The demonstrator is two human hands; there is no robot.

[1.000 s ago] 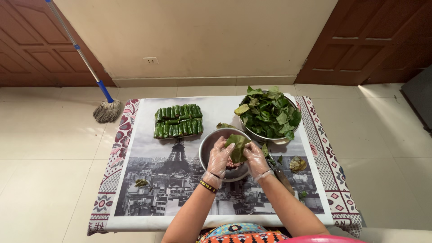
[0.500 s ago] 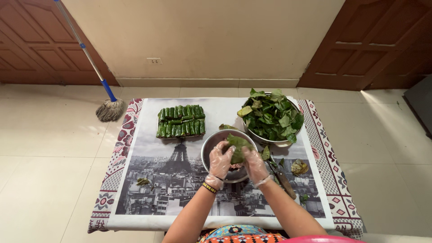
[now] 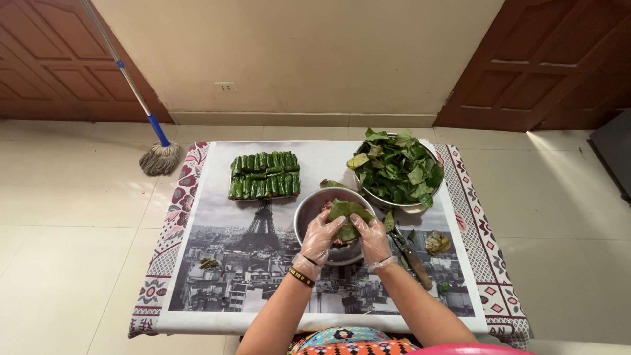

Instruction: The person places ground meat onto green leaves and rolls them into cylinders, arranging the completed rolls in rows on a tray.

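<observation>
Nearest you, at the bottom edge, a strip of bright patterned cloth [image 3: 342, 340] shows btwn your forearms. Both arms reach fwd over the printed mat [image 3: 263, 276] (grey city scene w/ a tower, red-patterned border) spread on the floor [image 3: 79, 263].

Your left hand [image 3: 320, 238], in a clear plastic glove w/ a dark bracelet [image 3: 301, 277] at the wrist, has its fingers [image 3: 327, 225] curled and pinching the left side of a green leaf [image 3: 346, 215]. Your right hand [image 3: 372, 239], also gloved, mirrors it: fingers pressed onto the leaf's right side. The leaf sits btwn both hands, held over the metal bowl [image 3: 309, 209], which holds pinkish filling (mostly hidden by the hands).

Just right of your right wrist a knife [image 3: 414, 261] w/ a wooden handle lies on the mat, and a crumpled leaf scrap [image 3: 436, 243] sits near it. A small leaf bit [image 3: 209, 263] lies well to the left.

Further out, a block of rolled green leaf wraps [image 3: 264, 175] lies in neat rows, up-left of the bowl. Up-right, touching the bowl's rim area, a bigger metal bowl [image 3: 407, 206] is heaped w/ loose green leaves [image 3: 396, 165].

Beyond the mat, a mop [image 3: 160, 158] w/ a blue-and-white handle rests on the floor tiles, leaning toward the wall. Brown wooden doors [image 3: 545, 59] flank the cream wall [image 3: 302, 59].
</observation>
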